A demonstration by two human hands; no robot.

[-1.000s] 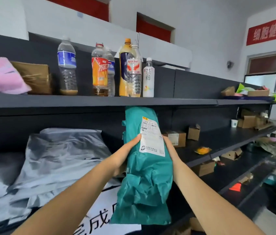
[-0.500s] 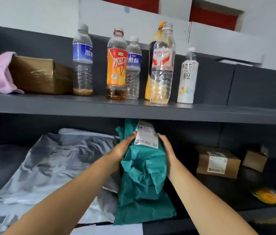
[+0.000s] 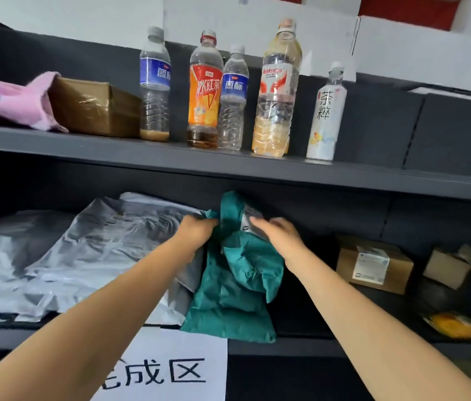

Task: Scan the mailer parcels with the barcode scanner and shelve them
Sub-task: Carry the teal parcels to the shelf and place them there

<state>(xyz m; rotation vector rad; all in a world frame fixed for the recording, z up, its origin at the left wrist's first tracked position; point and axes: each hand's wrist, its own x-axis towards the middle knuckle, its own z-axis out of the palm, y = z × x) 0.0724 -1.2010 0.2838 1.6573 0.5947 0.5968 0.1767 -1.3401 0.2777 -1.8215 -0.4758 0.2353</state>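
Note:
A teal mailer parcel (image 3: 237,282) with a white label stands on the lower dark shelf (image 3: 315,347), leaning back under the upper shelf. My left hand (image 3: 196,231) grips its upper left edge. My right hand (image 3: 277,234) rests on its upper right side, fingers over the label. To its left lie grey mailer parcels (image 3: 89,256), piled flat on the same shelf. No barcode scanner is in view.
The upper shelf (image 3: 228,166) carries several drink bottles (image 3: 205,91), a taped brown box (image 3: 92,108) and a pink cloth (image 3: 6,99). Two small cardboard boxes (image 3: 374,267) and a yellow packet (image 3: 454,324) sit right of the teal parcel. A white paper sign (image 3: 170,371) hangs on the shelf front.
Both hands have pushed the teal parcel forward and down from in front of the shelves into the lower shelf. The view has come closer to the shelves.

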